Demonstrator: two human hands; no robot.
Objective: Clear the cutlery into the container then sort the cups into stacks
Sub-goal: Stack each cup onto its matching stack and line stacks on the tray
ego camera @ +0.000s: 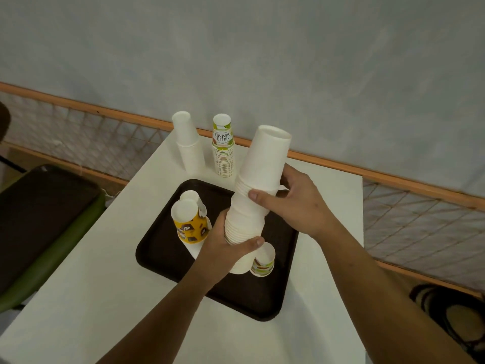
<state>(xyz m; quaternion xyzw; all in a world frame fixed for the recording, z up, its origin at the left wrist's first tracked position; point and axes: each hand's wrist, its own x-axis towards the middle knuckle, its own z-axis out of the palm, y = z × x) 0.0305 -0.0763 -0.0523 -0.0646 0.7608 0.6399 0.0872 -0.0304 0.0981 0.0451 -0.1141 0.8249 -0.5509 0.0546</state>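
White table (328,206) under a dark tray (162,248), pale wall (236,48) behind; both grips clamped on the white cup stack (259,174).

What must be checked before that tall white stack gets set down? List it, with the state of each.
1. Both hands on the tall white stack: ok. The left hand grips low, the right hand grips the middle.
2. Stack straight: not ok. It leans and kinks between the hands.
3. Base free to lift: cannot tell, the bottom is hidden behind the left hand.
4. Nearby loose cup: not ok. A small green-printed cup sits beside the base on the dark tray.
5. Room by the plain white stack and the printed stack: ok, bare table on their right.
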